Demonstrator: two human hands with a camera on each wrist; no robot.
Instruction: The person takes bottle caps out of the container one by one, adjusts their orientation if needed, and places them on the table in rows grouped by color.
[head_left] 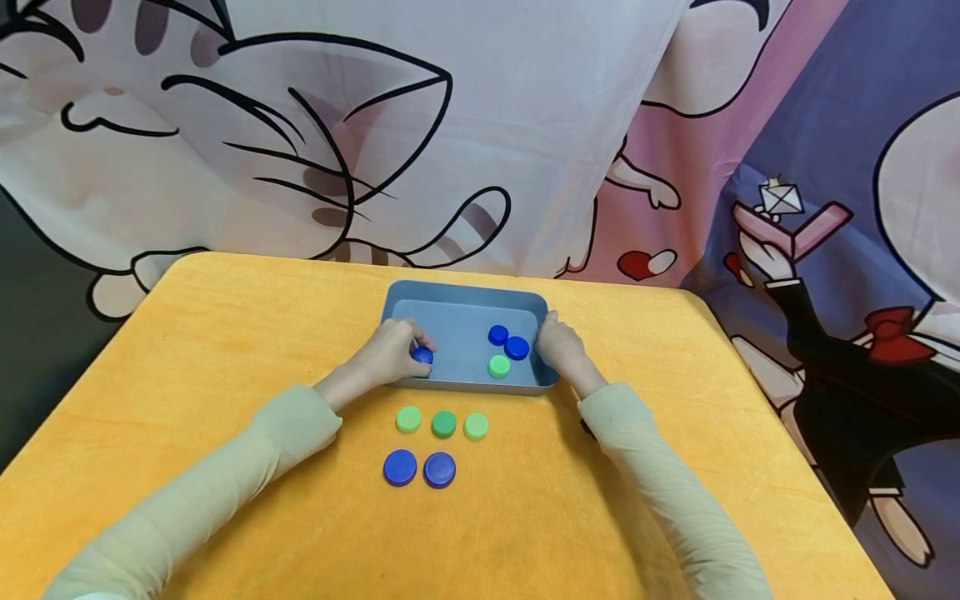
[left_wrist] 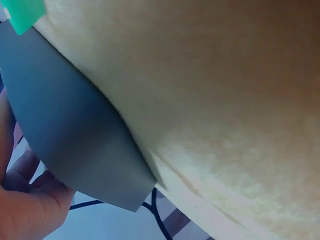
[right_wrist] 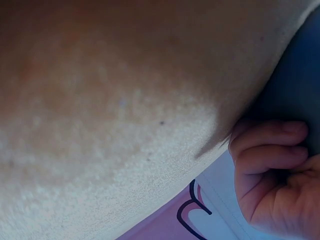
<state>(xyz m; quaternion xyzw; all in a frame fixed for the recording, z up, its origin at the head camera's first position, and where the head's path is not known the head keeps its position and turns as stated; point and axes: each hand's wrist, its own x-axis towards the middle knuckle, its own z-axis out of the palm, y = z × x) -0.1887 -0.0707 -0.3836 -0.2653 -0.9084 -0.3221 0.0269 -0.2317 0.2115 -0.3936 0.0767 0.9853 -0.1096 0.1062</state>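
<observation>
A blue-grey rectangular tray [head_left: 457, 310] lies on the table's far half. At its left end my left hand [head_left: 390, 352] pinches a blue bottle cap [head_left: 422, 356] between thumb and fingers. My right hand [head_left: 562, 346] holds the tray's right side. In the right wrist view its fingers [right_wrist: 272, 142] are curled against the tray wall; the thumb's grip is hidden. Inside the tray, towards the right, are two blue caps [head_left: 516, 347] and a light green cap [head_left: 498, 367]. The left wrist view shows the tray's underside or outer wall [left_wrist: 75, 120] beside the left fingers.
In front of the tray, a row of three green caps [head_left: 444, 424] lies on the yellow table [head_left: 300, 517]. Two larger blue caps [head_left: 400, 467] lie nearer to me. A printed cloth [head_left: 555, 125] with cartoon figures hangs behind the table.
</observation>
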